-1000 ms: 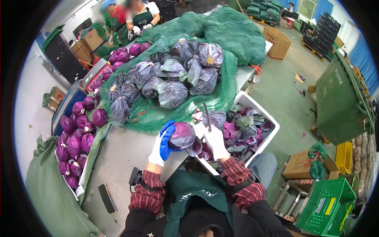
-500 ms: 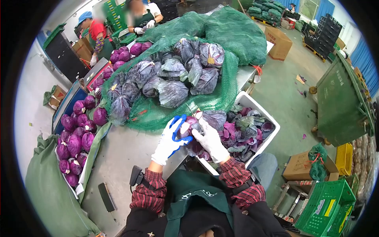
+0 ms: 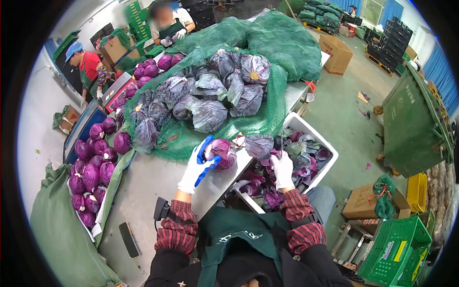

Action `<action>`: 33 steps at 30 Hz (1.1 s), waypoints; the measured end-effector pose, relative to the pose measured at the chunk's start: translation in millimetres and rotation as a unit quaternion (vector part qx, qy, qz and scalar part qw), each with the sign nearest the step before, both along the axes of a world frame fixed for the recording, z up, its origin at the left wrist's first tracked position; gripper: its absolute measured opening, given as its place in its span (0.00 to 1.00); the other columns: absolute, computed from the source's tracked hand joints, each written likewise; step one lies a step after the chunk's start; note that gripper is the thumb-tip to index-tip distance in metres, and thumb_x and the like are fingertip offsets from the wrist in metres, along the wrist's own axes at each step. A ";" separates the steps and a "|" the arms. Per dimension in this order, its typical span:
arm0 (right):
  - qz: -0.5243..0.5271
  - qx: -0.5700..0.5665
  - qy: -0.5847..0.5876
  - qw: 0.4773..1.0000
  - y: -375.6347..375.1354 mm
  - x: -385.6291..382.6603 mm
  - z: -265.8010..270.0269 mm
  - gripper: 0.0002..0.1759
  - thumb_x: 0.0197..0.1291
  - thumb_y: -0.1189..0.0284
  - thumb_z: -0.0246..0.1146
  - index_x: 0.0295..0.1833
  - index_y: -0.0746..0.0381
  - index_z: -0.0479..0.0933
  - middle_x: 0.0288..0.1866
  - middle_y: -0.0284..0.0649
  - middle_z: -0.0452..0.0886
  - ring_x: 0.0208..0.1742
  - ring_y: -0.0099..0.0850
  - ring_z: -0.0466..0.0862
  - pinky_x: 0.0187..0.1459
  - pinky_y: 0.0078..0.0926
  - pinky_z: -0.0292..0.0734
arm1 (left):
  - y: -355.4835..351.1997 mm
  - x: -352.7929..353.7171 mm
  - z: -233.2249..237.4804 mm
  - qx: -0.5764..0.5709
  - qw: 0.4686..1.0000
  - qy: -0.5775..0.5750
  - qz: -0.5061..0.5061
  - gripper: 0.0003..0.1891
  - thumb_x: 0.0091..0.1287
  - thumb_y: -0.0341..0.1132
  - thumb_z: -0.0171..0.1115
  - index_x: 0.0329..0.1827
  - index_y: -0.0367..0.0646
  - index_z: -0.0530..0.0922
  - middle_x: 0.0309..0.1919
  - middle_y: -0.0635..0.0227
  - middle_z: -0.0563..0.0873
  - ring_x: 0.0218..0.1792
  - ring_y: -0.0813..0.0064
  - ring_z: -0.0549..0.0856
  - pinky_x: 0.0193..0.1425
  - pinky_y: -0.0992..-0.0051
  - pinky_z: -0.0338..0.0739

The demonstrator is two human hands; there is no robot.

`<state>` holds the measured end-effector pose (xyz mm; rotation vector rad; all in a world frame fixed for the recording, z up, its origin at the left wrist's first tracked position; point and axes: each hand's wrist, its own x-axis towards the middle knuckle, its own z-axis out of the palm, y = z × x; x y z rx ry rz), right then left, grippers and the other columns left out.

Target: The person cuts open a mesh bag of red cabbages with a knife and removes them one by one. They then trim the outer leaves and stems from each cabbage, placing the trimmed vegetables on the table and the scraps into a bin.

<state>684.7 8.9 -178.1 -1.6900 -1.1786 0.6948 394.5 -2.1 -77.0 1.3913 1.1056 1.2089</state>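
Observation:
My left hand (image 3: pixel 198 166), in a white and blue glove, grips a purple cabbage (image 3: pixel 222 154) at the metal table's edge. A loose outer leaf (image 3: pixel 258 145) lies just right of that cabbage. My right hand (image 3: pixel 282 170), in a white glove, is closed round a knife (image 3: pixel 281 144) whose thin blade points up, above a white bin (image 3: pixel 330 165) of purple and green leaves. Beyond my hands, unpeeled dark cabbages (image 3: pixel 209 115) lie on green netting (image 3: pixel 248 126).
Peeled purple cabbages (image 3: pixel 91 176) are heaped at the left beside a green cloth (image 3: pixel 62 225). A dark long object (image 3: pixel 129 239) lies on the metal table (image 3: pixel 158 191). Full net bags (image 3: pixel 287 45) stand behind. Two co-workers (image 3: pixel 88 67) are at the far left and back.
My right hand has moved right and away from the cabbage, over the bin. The cabbage in my left hand shows more purple. The co-worker at far left has shifted left and bent lower.

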 end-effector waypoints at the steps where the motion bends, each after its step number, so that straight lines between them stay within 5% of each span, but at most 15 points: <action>1: 0.028 0.013 -0.004 1.000 -1.8 -7.9 12.6 0.20 0.56 0.64 0.67 0.48 0.68 0.76 0.26 0.40 0.82 0.20 0.25 0.80 0.24 0.26 0.75 | -0.3 0.4 0.7 -0.002 1.000 0.000 -0.002 0.41 0.53 0.34 0.76 0.71 0.40 0.66 0.66 0.59 0.70 0.66 0.67 0.71 0.71 0.70 0.65; 3: 0.120 -0.033 0.168 0.978 -21.3 -39.1 77.6 0.24 0.56 0.57 0.68 0.47 0.69 0.78 0.29 0.47 0.82 0.28 0.27 0.82 0.30 0.28 0.77 | 0.4 4.5 4.9 0.046 0.990 0.134 0.001 0.41 0.52 0.34 0.77 0.71 0.42 0.67 0.64 0.59 0.70 0.64 0.64 0.71 0.70 0.69 0.66; 4: 0.163 -0.007 0.134 0.977 -8.8 -50.1 47.3 0.25 0.56 0.57 0.69 0.47 0.69 0.79 0.28 0.44 0.82 0.27 0.26 0.81 0.31 0.25 0.76 | 0.7 6.3 5.7 0.047 0.990 0.133 -0.002 0.41 0.52 0.34 0.77 0.71 0.42 0.67 0.64 0.59 0.70 0.64 0.64 0.71 0.70 0.69 0.66; 9: 0.264 -0.186 0.258 0.910 -12.0 -78.3 104.9 0.19 0.58 0.60 0.67 0.26 0.66 0.79 0.17 0.36 0.77 0.16 0.23 0.73 0.20 0.24 0.68 | -0.9 10.9 10.3 0.087 0.975 0.204 0.017 0.38 0.53 0.38 0.76 0.68 0.42 0.70 0.63 0.58 0.72 0.64 0.63 0.72 0.69 0.67 0.67; 12: 0.295 -0.163 0.216 0.916 -7.3 -76.5 102.2 0.17 0.56 0.65 0.65 0.23 0.66 0.78 0.14 0.37 0.77 0.13 0.24 0.73 0.18 0.24 0.68 | -4.3 26.7 13.7 0.068 0.968 0.235 0.060 0.38 0.51 0.44 0.77 0.65 0.42 0.73 0.61 0.54 0.74 0.62 0.58 0.74 0.67 0.65 0.69; 16: 0.264 -0.060 0.001 0.963 -6.7 -87.2 84.2 0.16 0.47 0.66 0.59 0.28 0.71 0.81 0.19 0.49 0.82 0.21 0.38 0.84 0.31 0.33 0.80 | 1.6 32.8 14.0 0.082 0.960 0.264 0.052 0.36 0.51 0.43 0.77 0.64 0.41 0.75 0.61 0.55 0.74 0.62 0.58 0.75 0.68 0.65 0.69; 18: 0.229 -0.038 -0.001 0.973 -9.6 -86.7 76.1 0.14 0.49 0.68 0.58 0.30 0.70 0.80 0.17 0.45 0.81 0.18 0.34 0.82 0.25 0.31 0.77 | 6.3 20.8 7.2 0.077 0.981 0.178 0.009 0.35 0.51 0.40 0.77 0.63 0.40 0.76 0.60 0.57 0.76 0.61 0.62 0.76 0.68 0.67 0.69; 20: 0.161 -0.109 0.215 0.957 -13.2 -61.8 78.5 0.10 0.49 0.72 0.58 0.31 0.68 0.78 0.17 0.41 0.79 0.16 0.29 0.79 0.19 0.28 0.72 | -2.4 11.7 17.3 -0.064 0.993 -0.088 -0.050 0.35 0.56 0.31 0.73 0.68 0.37 0.70 0.62 0.64 0.76 0.61 0.71 0.75 0.69 0.70 0.68; 22: 0.107 -0.150 0.271 0.945 -11.6 -39.1 50.8 0.05 0.50 0.76 0.57 0.29 0.67 0.75 0.17 0.37 0.77 0.14 0.24 0.75 0.16 0.24 0.67 | -1.5 -5.9 6.5 -0.081 0.994 -0.076 -0.026 0.35 0.58 0.29 0.71 0.70 0.38 0.67 0.64 0.64 0.74 0.64 0.71 0.73 0.71 0.71 0.65; 24: 0.047 -0.135 0.204 0.969 -9.1 -24.8 22.7 0.04 0.52 0.75 0.58 0.28 0.63 0.74 0.15 0.37 0.75 0.11 0.25 0.72 0.13 0.26 0.64 | -7.3 -11.1 -3.0 -0.087 0.992 -0.084 -0.029 0.35 0.59 0.30 0.71 0.70 0.38 0.67 0.65 0.63 0.73 0.65 0.71 0.72 0.71 0.72 0.64; 25: 0.046 -0.091 0.094 0.990 -5.5 -17.8 3.6 0.08 0.53 0.74 0.59 0.35 0.68 0.73 0.19 0.44 0.78 0.14 0.33 0.78 0.20 0.32 0.74 | -10.9 -11.5 -7.0 -0.097 0.990 -0.093 -0.033 0.35 0.59 0.30 0.71 0.71 0.38 0.66 0.65 0.62 0.73 0.66 0.71 0.71 0.72 0.72 0.63; 26: -0.047 0.110 -0.260 0.958 4.9 -12.3 -42.9 0.12 0.55 0.71 0.62 0.39 0.68 0.73 0.23 0.47 0.80 0.20 0.37 0.82 0.24 0.34 0.76 | -15.1 -8.7 -6.1 -0.099 0.990 -0.096 -0.032 0.35 0.59 0.30 0.71 0.71 0.38 0.66 0.65 0.62 0.73 0.66 0.71 0.71 0.72 0.72 0.63; 28: -0.029 0.138 -0.162 0.977 -1.2 -20.2 2.1 0.18 0.57 0.65 0.65 0.45 0.68 0.74 0.27 0.47 0.81 0.23 0.35 0.83 0.26 0.33 0.76 | -21.2 -0.2 0.8 -0.070 0.996 -0.062 -0.011 0.36 0.59 0.33 0.71 0.71 0.38 0.66 0.66 0.61 0.72 0.68 0.71 0.69 0.73 0.71 0.61; 30: 0.093 0.009 0.129 0.987 -23.4 -44.7 76.2 0.23 0.57 0.60 0.68 0.49 0.68 0.75 0.26 0.44 0.81 0.21 0.29 0.81 0.24 0.29 0.74 | -25.2 4.1 -1.7 -0.051 0.997 -0.048 -0.013 0.36 0.60 0.35 0.71 0.71 0.38 0.66 0.67 0.61 0.71 0.68 0.70 0.69 0.73 0.70 0.61; 33: 0.201 -0.159 0.229 0.939 -28.0 -74.3 101.5 0.22 0.59 0.59 0.67 0.50 0.64 0.77 0.21 0.35 0.78 0.17 0.19 0.73 0.20 0.20 0.67 | -27.9 5.8 0.4 -0.010 0.998 0.069 -0.005 0.37 0.60 0.37 0.71 0.72 0.39 0.65 0.70 0.61 0.68 0.69 0.68 0.68 0.74 0.69 0.60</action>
